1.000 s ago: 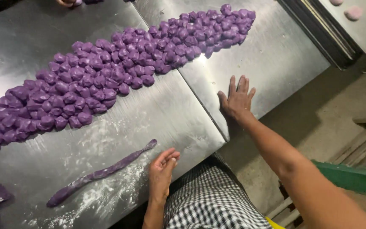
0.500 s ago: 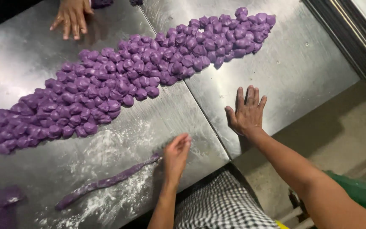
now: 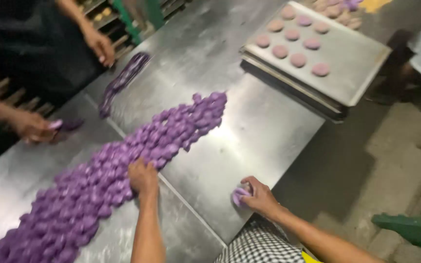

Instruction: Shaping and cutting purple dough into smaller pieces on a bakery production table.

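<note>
Here the right hand (image 3: 261, 197) curled loosely round a dough piece (image 3: 240, 195) at the table's (image 3: 269, 126) five-o'clock edge; it could roll off. The left hand (image 3: 142, 176) lay curled on the dough pile (image 3: 123, 168).

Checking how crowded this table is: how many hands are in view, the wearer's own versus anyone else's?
Wearer's hands: 2, left hand on the dough pile, right hand gripping a dough piece
Co-worker's hands: 2, near hand, far hand
Total: 4
</note>
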